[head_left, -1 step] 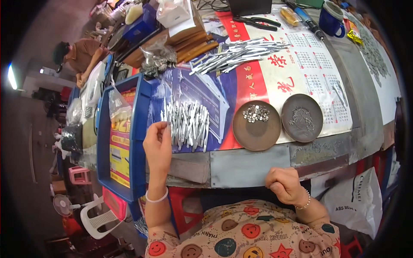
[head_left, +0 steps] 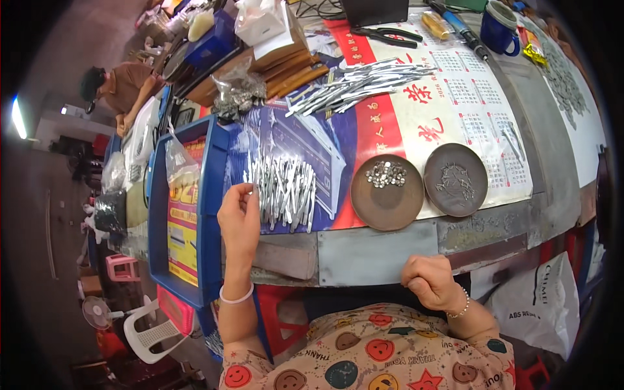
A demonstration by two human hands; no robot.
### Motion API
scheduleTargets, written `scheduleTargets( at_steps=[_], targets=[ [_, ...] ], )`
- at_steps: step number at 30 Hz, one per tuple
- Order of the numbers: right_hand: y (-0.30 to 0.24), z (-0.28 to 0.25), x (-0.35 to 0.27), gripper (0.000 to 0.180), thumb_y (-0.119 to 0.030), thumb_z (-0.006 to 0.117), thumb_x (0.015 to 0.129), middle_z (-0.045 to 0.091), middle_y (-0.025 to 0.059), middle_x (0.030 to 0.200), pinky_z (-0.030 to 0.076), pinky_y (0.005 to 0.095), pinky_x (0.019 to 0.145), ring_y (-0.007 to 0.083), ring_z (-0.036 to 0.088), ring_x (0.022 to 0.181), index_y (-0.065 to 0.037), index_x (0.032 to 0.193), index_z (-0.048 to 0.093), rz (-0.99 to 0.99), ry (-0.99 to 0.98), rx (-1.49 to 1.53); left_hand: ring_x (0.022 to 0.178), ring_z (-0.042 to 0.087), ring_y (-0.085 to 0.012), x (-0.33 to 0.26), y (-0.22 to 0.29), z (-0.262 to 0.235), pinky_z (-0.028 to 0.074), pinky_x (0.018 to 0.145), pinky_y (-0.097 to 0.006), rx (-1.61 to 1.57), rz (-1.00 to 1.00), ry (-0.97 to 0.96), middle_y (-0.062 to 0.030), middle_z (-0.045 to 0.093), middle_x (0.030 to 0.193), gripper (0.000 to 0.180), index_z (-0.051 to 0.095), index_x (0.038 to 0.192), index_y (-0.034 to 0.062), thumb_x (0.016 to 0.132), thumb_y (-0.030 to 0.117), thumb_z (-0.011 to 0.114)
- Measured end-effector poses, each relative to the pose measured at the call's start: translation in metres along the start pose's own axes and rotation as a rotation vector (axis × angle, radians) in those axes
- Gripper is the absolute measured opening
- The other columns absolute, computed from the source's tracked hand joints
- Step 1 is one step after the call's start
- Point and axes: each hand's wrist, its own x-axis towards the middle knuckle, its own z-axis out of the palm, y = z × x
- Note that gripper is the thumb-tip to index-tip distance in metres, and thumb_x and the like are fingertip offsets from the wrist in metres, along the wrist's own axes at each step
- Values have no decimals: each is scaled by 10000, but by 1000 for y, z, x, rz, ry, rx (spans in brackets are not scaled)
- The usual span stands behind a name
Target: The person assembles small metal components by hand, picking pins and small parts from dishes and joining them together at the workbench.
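Note:
My left hand (head_left: 239, 221) rests at the left edge of a pile of thin silvery metal strips (head_left: 286, 195). Its fingers are curled in toward the thumb, and what they hold, if anything, is hidden. Closed in a fist, my right hand (head_left: 430, 283) hovers before the table's front edge; the inside of the fist does not show. Beyond it stand two round brown dishes. The left dish (head_left: 387, 214) holds small shiny round metal pieces (head_left: 386, 173), the right dish (head_left: 456, 209) small thin pins (head_left: 457, 182). Farther back lies a second heap of strips (head_left: 364, 84).
A blue plastic bin (head_left: 211, 260) stands left of my left hand. Black-handled pliers (head_left: 390, 36), a blue pen-shaped tool (head_left: 461, 29) and a blue mug (head_left: 499, 29) lie along the back. A white sack (head_left: 536, 305) is at the lower right. Another person (head_left: 120, 91) sits far left.

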Motion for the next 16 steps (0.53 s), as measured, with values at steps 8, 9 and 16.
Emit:
scheduleTargets(
  at_steps=[8, 9, 16],
  targets=[
    [7, -9, -1, 147, -131, 638, 833, 549, 75, 672, 435, 330, 497, 259, 548, 550, -44, 738, 566, -65, -7, 29, 754, 547, -151, -44, 18, 5, 449, 703, -253, 137, 251, 113, -87, 577, 849, 129, 577, 983, -48, 875, 1, 525],
    [8, -11, -2, 147, -131, 638, 833, 549, 75, 672, 435, 330, 497, 259, 548, 550, -44, 738, 566, -60, 2, 28, 726, 543, -166, -72, 22, -5, 451, 678, -261, 155, 262, 17, -93, 569, 835, 74, 562, 910, -34, 885, -17, 495],
    [12, -14, 0, 168, -154, 619, 862, 537, 68, 678, 427, 340, 510, 262, 542, 559, -50, 750, 549, -37, -32, 175, 655, 623, -270, -339, -54, -32, 496, 615, -332, 86, -328, -311, -142, 652, 798, 103, 620, 933, 24, 892, 108, 576]
  ],
)
